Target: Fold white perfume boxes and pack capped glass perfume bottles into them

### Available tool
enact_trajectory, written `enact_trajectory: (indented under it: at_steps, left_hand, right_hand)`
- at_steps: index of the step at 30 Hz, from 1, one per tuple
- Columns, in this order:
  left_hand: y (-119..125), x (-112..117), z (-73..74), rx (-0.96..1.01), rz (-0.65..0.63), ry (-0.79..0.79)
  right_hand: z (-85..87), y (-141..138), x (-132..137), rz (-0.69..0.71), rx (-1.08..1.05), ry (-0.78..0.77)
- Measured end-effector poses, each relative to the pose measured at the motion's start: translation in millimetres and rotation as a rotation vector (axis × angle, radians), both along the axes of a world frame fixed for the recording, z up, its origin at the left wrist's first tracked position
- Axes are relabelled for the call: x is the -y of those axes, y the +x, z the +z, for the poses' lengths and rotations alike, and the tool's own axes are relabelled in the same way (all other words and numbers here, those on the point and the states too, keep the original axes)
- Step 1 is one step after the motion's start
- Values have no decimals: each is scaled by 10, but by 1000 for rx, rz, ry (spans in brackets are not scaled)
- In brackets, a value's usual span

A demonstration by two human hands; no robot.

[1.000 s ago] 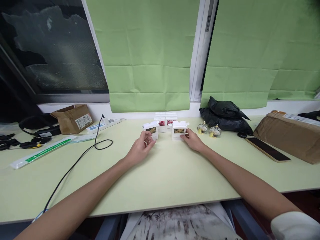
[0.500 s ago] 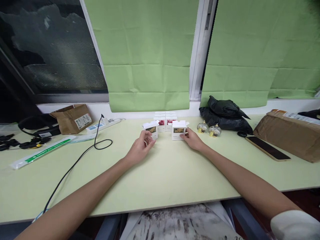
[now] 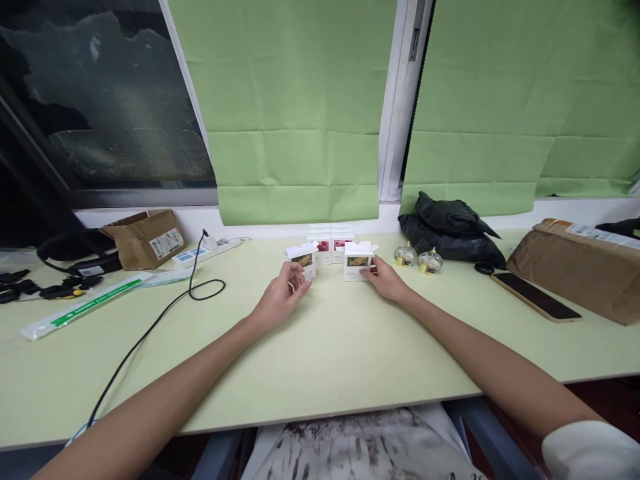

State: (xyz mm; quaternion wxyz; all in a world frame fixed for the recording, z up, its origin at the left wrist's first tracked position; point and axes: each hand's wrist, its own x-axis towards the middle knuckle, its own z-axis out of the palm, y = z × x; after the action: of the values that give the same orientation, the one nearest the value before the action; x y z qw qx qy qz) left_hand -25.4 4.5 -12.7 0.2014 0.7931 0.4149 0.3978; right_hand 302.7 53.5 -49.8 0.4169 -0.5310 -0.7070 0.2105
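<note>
Now two white boxes (image 3: 356,269) stand at twelve o'clock, flaps up; the right hand (image 3: 388,281) grips one, while the left hand (image 3: 283,295) curls by the other, its hold unclear. Behind show two red-pictured box fronts (image 3: 323,247); at one o'clock, two bottles (image 3: 430,262).

1 head camera looks down – across the table (image 3: 345,360).

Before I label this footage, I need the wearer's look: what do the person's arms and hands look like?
The left hand and right hand are ungloved. The left arm is bare as far as it shows; the right arm is bare up to a plain white sleeve. No watch shows.
</note>
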Motion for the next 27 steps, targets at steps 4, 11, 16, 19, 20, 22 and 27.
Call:
enact_trajectory:
  at_steps: [4,11,16,19,20,22,27]
  left_hand:
    - [11,12,13,6,-4,7]
    - [32,39,58,131,73,141]
    - [-4,34,108,215,198,227]
    - [-25,13,114,236,260,225]
    - [-31,2,111,241,278,225]
    - [-42,-27,102,246,310,229]
    - [-76,-92,85,255,358,253]
  right_hand:
    - [9,0,7,3,4,-1]
    - [22,-8,24,-13,20,7]
    - [26,-23,23,-24,46,6]
    - [56,14,42,-26,82,-10]
    - [79,42,55,-31,126,1]
    - [146,118,84,-74,261,62]
    - [340,408,91,-444,417,237]
